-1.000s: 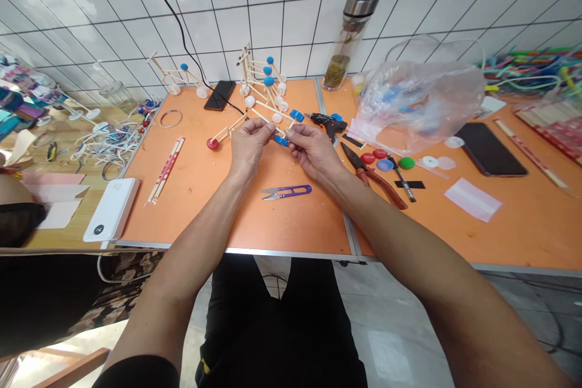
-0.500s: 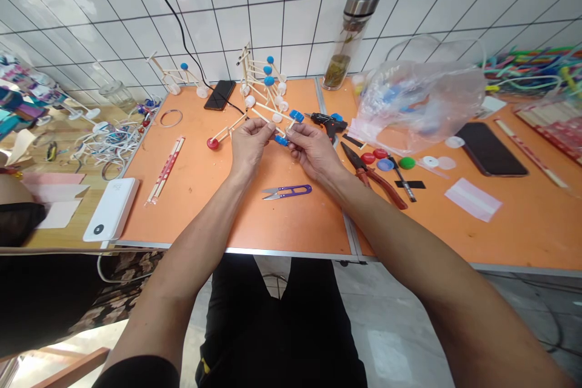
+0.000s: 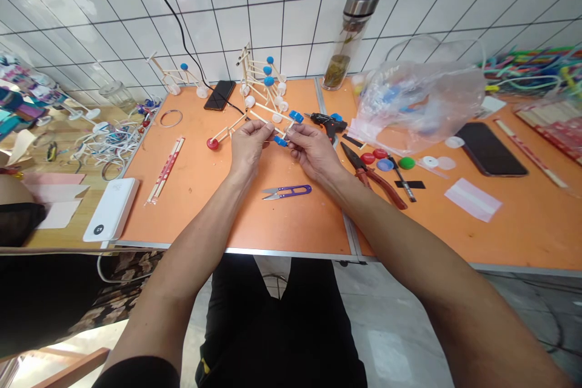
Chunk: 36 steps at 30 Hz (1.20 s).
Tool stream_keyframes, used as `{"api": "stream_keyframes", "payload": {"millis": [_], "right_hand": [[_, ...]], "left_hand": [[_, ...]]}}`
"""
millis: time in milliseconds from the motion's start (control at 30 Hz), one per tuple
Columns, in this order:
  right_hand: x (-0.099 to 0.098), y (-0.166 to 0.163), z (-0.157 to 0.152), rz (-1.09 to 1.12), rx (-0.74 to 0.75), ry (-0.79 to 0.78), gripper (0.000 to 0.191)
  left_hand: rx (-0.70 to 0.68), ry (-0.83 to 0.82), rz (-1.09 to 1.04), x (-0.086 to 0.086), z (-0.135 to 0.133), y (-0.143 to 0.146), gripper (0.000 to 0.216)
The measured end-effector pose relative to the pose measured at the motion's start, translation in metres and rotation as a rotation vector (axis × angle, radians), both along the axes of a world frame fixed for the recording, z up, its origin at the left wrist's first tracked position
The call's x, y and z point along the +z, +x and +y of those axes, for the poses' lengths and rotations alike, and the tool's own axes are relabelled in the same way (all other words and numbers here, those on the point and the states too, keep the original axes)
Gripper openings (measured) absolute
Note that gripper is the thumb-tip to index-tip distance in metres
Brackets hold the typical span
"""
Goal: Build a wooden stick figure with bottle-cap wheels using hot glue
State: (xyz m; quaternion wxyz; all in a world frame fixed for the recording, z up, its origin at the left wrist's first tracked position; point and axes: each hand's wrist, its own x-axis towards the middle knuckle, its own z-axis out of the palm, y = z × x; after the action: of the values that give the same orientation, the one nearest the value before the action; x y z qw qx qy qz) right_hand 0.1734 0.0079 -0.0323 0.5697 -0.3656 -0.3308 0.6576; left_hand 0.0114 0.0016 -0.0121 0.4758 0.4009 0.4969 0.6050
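Observation:
Between my hands is a small frame of pale wooden sticks (image 3: 274, 111) with blue caps (image 3: 296, 116) at its right end. My left hand (image 3: 249, 144) pinches one of its sticks between thumb and fingers. Opposite it, my right hand (image 3: 313, 148) is closed on the right part of the frame, beside the blue caps; its fingertips partly cover the joint. Just left of my left hand lies another stick piece with a red cap (image 3: 212, 143). Purple thread snips (image 3: 287, 192) rest on the orange table (image 3: 282, 227) below my hands.
Stick models with blue balls (image 3: 268, 80) stand by the wall, near a phone (image 3: 220, 95). On the right are a black glue gun (image 3: 325, 123), pliers (image 3: 375, 176), coloured caps (image 3: 407, 162), a plastic bag (image 3: 422, 103) and a glass bottle (image 3: 346, 42). A white power bank (image 3: 111, 209) lies left.
The stick frame has shifted very slightly to the left and tilted a little in my hands. Both hands keep their grip in nearly the same place.

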Motion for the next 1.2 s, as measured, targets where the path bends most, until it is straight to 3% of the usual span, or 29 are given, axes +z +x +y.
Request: {"api": "stream_keyframes", "payload": {"millis": [200,533,833,1200], "right_hand": [[0.001,0.0,0.0,-0.005,-0.001,0.0,0.036],[0.003,-0.001,-0.001,-0.016,0.004,-0.013,0.04],[0.008,0.002,-0.003,-0.145,-0.032,-0.036,0.017],[0.011,0.009,-0.003,-0.423,0.17,-0.041,0.018]], "left_hand": [[-0.016,0.029,-0.008,-0.001,0.001,-0.002,0.028],[-0.025,0.053,-0.021,-0.005,0.004,-0.004,0.026],[0.025,0.108,-0.116,0.008,0.001,0.0,0.035],[0.087,0.116,-0.174,0.021,0.005,-0.008,0.04]]}}
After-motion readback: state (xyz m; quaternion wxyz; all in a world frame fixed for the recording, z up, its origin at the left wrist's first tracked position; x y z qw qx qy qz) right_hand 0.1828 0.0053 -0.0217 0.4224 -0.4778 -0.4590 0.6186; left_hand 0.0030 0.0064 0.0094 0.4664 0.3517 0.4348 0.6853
